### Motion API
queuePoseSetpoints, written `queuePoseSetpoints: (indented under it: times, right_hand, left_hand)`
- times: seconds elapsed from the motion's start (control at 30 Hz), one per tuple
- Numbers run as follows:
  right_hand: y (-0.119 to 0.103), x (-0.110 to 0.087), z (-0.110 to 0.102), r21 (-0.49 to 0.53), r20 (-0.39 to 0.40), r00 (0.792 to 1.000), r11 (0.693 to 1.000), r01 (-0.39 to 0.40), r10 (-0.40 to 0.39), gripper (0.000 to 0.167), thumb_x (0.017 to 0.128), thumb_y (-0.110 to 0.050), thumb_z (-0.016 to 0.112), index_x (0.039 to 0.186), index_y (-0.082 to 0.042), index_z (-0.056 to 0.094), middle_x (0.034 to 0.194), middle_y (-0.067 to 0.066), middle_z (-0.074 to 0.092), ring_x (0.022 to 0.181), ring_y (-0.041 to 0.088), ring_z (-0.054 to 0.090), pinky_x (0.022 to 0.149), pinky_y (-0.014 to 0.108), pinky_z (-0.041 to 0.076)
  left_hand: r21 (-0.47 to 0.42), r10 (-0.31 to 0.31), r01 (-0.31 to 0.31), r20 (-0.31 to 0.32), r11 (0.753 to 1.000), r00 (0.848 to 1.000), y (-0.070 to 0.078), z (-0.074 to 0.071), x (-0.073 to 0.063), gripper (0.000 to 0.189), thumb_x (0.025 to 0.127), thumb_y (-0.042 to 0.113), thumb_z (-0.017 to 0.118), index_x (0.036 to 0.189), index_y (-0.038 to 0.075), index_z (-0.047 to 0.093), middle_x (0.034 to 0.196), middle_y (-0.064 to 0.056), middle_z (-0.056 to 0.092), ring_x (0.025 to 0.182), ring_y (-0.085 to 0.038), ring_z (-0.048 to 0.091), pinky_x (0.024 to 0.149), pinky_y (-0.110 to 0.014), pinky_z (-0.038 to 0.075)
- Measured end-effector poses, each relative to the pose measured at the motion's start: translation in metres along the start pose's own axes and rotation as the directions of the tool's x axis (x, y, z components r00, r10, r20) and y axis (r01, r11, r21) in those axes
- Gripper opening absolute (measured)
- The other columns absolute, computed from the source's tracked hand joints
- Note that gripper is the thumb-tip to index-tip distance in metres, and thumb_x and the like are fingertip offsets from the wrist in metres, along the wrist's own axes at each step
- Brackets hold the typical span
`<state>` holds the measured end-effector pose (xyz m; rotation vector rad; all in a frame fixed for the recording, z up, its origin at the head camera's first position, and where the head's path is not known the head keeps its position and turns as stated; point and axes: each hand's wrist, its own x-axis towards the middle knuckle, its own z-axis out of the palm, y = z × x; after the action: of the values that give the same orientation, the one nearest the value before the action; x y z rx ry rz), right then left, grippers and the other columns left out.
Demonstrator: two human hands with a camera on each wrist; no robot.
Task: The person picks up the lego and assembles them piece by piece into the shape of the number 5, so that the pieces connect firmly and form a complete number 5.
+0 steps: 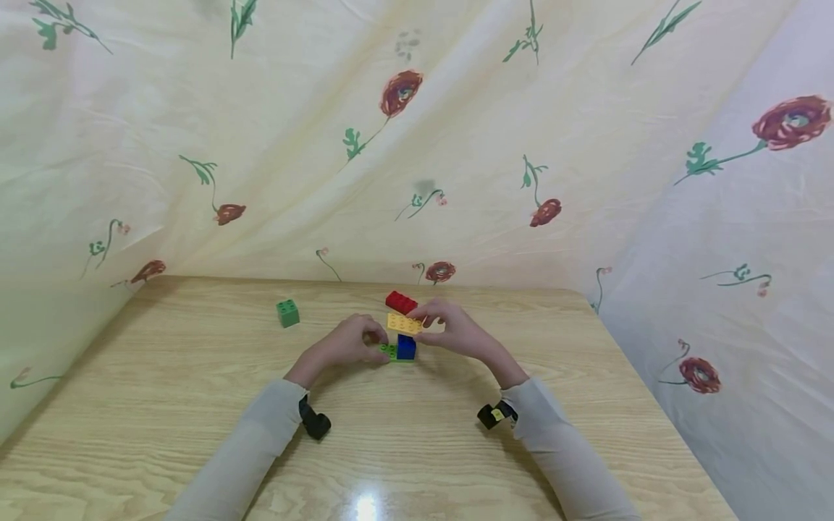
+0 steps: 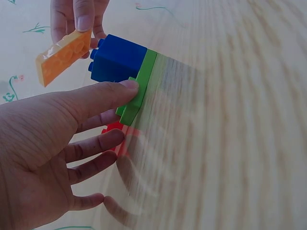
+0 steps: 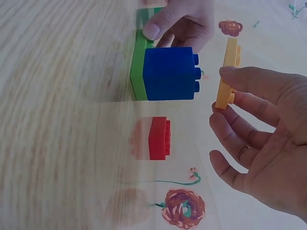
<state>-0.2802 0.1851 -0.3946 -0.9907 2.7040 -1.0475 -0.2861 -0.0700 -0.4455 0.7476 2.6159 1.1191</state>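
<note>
My left hand (image 1: 348, 341) pinches one end of a flat light green building brick (image 2: 145, 76) lying on the table, thumb on its near side. A taller blue brick (image 3: 170, 74) stands on the other end of that green brick. Above the blue brick, my right hand (image 1: 456, 331) holds a thin yellow brick (image 1: 400, 323) between thumb and fingers. In the right wrist view, a gap separates the yellow brick from the blue brick's studs. Part of the green brick is hidden behind the left thumb.
A red brick (image 1: 400, 302) lies just behind the work on the wooden table (image 1: 417, 449). Farther left sits a darker green brick (image 1: 287, 312). Flower-patterned cloth (image 1: 293, 145) hangs behind the table and at its sides.
</note>
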Motion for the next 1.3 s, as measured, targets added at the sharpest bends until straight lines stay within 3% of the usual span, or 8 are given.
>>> queuePoseSetpoints:
  times: [0.3,0.67,1.07,1.3]
  right_hand:
    - [-0.0018,-0.0004,0.0031,0.017,0.014,1.0,1.0,-0.024,0.024,0.038,0.092,-0.012,0.076,0.129,-0.008,0.069,0.121,0.011,0.068,0.104,0.029,0.063,0.092,0.054,0.052]
    - [-0.0013,-0.0008,0.0065,0.001,0.034,0.999,1.0,-0.011,0.011,0.037,0.093,-0.016,0.075,0.129,-0.009,0.069,0.119,0.008,0.068,0.101,0.021,0.061,0.085,0.032,0.052]
    - [0.0008,0.0028,0.0086,0.01,0.064,0.998,1.0,0.005,-0.006,0.037,0.092,-0.015,0.076,0.128,-0.007,0.07,0.121,0.01,0.072,0.099,0.021,0.061,0.089,0.047,0.055]
    - [-0.0006,0.0038,0.0088,-0.005,0.066,0.998,1.0,-0.009,0.009,0.037,0.092,-0.015,0.076,0.128,-0.008,0.069,0.121,0.009,0.072,0.1,0.02,0.06,0.087,0.04,0.054]
  left_hand:
    - [0.007,-0.004,0.004,0.002,1.0,1.0,0.0008,-0.0001,-0.0006,0.024,0.083,0.026,0.086,0.102,0.015,0.077,0.103,0.002,0.068,0.102,-0.016,0.058,0.095,-0.041,0.05]
    - [0.016,0.011,-0.011,-0.002,1.0,1.0,-0.001,0.0001,0.0012,0.021,0.082,0.026,0.087,0.091,0.013,0.073,0.099,0.001,0.066,0.093,-0.018,0.052,0.082,-0.033,0.045]
    - [-0.015,-0.004,0.004,-0.008,1.0,1.0,-0.0013,0.0011,0.0017,0.029,0.08,0.022,0.088,0.105,0.011,0.077,0.101,0.0,0.065,0.097,-0.017,0.055,0.088,-0.035,0.048]
    - [-0.014,0.0,0.0,-0.01,1.0,1.0,-0.0021,0.0012,0.002,0.031,0.08,0.022,0.089,0.106,0.011,0.077,0.101,0.001,0.066,0.096,-0.016,0.054,0.087,-0.035,0.047]
